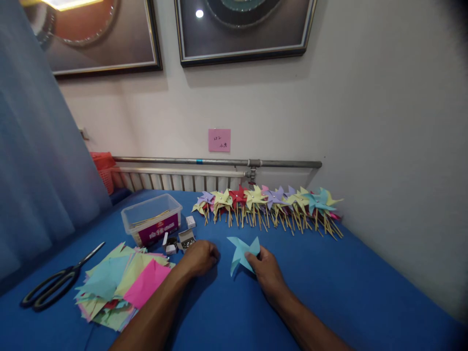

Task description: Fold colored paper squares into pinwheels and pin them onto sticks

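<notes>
A light blue paper pinwheel is pinched at its middle by my right hand, thumb on top, just above the blue cloth. My left hand is to its left with curled fingers; what they hold, if anything, is hidden. Right behind that hand stands an opened small box of metal pins. Another small box sits beside it, and a closed white box lies farther back. No stick shows on the pinwheel in my hand.
Finished pinwheels on sticks lie in a row along the back. A clear plastic tub holds thin sticks. Cut paper sheets are heaped at the left, beside black-handled scissors. A wall borders the right side.
</notes>
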